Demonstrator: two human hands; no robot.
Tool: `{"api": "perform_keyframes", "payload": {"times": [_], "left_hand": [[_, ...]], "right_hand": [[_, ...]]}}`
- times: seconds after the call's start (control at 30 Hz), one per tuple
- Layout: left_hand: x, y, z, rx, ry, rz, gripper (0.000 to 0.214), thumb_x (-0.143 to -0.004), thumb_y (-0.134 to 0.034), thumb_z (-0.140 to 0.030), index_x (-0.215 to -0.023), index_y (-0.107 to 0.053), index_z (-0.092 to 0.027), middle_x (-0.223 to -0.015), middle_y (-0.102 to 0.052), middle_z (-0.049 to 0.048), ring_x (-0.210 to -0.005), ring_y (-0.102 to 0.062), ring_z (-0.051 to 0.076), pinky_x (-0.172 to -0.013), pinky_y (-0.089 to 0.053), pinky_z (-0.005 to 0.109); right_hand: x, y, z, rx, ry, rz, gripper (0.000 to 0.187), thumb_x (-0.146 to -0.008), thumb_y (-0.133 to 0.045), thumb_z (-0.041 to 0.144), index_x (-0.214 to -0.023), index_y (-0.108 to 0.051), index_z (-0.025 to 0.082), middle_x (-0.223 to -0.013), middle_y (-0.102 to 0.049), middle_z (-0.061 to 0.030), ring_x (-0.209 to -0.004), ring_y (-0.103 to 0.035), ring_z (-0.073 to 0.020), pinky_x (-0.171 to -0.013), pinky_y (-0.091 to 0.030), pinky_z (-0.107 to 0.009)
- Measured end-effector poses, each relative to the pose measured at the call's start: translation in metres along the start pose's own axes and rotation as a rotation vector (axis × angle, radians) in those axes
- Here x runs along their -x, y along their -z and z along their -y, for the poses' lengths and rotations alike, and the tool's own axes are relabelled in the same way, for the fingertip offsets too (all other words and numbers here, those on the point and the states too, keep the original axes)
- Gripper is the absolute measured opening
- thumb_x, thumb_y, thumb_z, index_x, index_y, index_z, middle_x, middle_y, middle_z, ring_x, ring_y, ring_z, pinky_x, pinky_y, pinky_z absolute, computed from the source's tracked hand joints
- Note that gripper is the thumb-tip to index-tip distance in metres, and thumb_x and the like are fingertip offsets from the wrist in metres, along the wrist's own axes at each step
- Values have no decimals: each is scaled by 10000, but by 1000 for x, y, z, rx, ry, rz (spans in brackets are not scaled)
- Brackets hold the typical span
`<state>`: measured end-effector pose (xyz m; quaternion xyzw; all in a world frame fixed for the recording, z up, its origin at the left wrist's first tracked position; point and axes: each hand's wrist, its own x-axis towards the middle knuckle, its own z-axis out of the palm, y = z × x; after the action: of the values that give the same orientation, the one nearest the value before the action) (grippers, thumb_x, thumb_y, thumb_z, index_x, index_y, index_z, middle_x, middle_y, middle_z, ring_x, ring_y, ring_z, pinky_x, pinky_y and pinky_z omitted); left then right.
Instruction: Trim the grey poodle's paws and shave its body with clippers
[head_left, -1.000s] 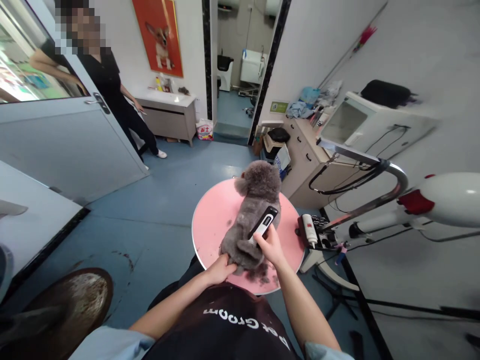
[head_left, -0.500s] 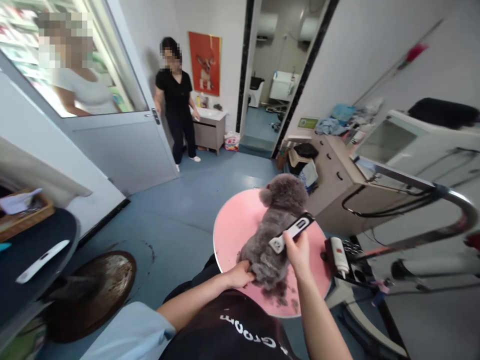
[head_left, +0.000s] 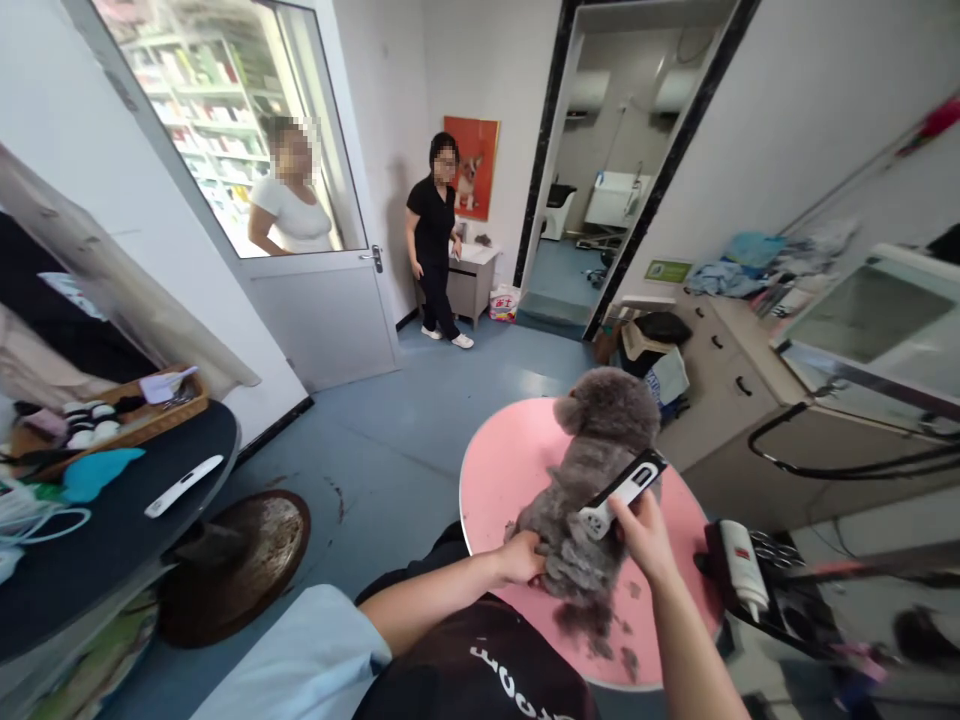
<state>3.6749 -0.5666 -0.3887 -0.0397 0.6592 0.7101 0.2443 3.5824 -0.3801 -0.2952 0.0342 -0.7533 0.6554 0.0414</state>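
Note:
A grey curly-haired dog (head_left: 592, 470) is on the round pink grooming table (head_left: 487, 460), its head toward the far side and turned away from me. My right hand (head_left: 641, 525) is closed around a white and black hair clipper (head_left: 626, 490), whose head end lies against the fur of the dog's back. At the rear of the dog, my left hand (head_left: 523, 557) has its fingers curled on the lower body; the fingertips are partly hidden in fur. Loose grey hair clippings (head_left: 600, 645) lie on the near part of the tabletop.
A second clipper (head_left: 184, 485) and a wicker basket (head_left: 176, 405) are on the dark table at left. To the right, a holder carries a white bottle (head_left: 742, 570). A person in black (head_left: 433, 225) stands by the far wall; another (head_left: 289, 205) is behind the door's glass.
My view has swung left, so the table and dog appear further right. Both hands keep their places on the dog. The person in black has changed stance.

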Motion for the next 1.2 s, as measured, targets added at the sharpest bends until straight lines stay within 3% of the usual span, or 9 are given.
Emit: {"api": "perform_keyframes", "payload": {"times": [0.07,0.2,0.3,0.4,0.5,0.7,0.77,0.97,1.2], "left_hand": [[3,4,-1,-32,-3,5,148,-677,-609,-161,-562,-520,-182,-469,-481,-18,-423,-421,107,-435,-327,267],[8,14,3,-58,-25,20,118,-727,-570,-173,-614,-534,-174,-486,-468,-22,-453,-397,101,-468,-301,276],[9,21,7,-60,-43,68,153,-773,-567,-216,-635,-518,-171,-486,-441,-33,-468,-384,91,-478,-272,262],[10,27,10,-57,-47,143,199,-772,-607,-266,-631,-503,-172,-471,-424,-42,-447,-363,80,-468,-254,247],[12,31,11,-65,-61,184,265,-762,-637,-354,-628,-497,-174,-468,-418,-44,-445,-361,77,-466,-257,236],[13,31,14,-90,-64,175,268,-707,-653,-373,-613,-498,-176,-470,-422,-46,-453,-365,75,-464,-266,228],[13,31,14,-89,-70,189,270,-716,-638,-376,-608,-496,-173,-470,-426,-47,-450,-366,72,-462,-260,227],[12,35,10,-77,-57,234,265,-714,-649,-383,-646,-529,-156,-473,-438,-48,-442,-366,67,-450,-266,223],[8,36,10,-97,-37,259,350,-723,-707,-456,-688,-556,-142,-496,-453,-53,-453,-385,68,-456,-282,212]], "right_hand": [[4,4,1,-50,-48,46,388,-623,-793,494,-817,-575,239,-616,-629,-21,-388,-452,-142,-332,-343,-297],[-18,11,3,-88,-40,-121,437,-665,-686,588,-858,-503,242,-624,-580,45,-407,-406,-95,-382,-345,-250],[-27,13,-4,-67,-49,-135,488,-604,-753,495,-939,-527,220,-723,-645,32,-564,-555,-137,-506,-469,-269],[-10,10,-9,-53,-53,-42,479,-570,-789,435,-940,-584,210,-810,-705,-9,-722,-651,-202,-639,-555,-336],[3,9,-5,-38,-42,-8,426,-573,-805,398,-900,-604,212,-815,-710,-15,-747,-663,-213,-659,-566,-348],[-20,9,-3,-23,-12,-112,365,-695,-701,402,-981,-579,212,-846,-691,-6,-792,-650,-201,-718,-562,-356],[-6,4,-8,-16,-19,-114,360,-684,-710,376,-975,-581,208,-866,-697,-15,-800,-654,-207,-735,-561,-364],[75,-5,-12,15,-57,-49,273,-665,-745,340,-873,-616,219,-801,-726,-40,-707,-681,-225,-669,-567,-371],[69,-10,-5,48,-48,-126,244,-742,-680,377,-915,-606,222,-844,-721,-47,-755,-678,-222,-721,-569,-382]]}}
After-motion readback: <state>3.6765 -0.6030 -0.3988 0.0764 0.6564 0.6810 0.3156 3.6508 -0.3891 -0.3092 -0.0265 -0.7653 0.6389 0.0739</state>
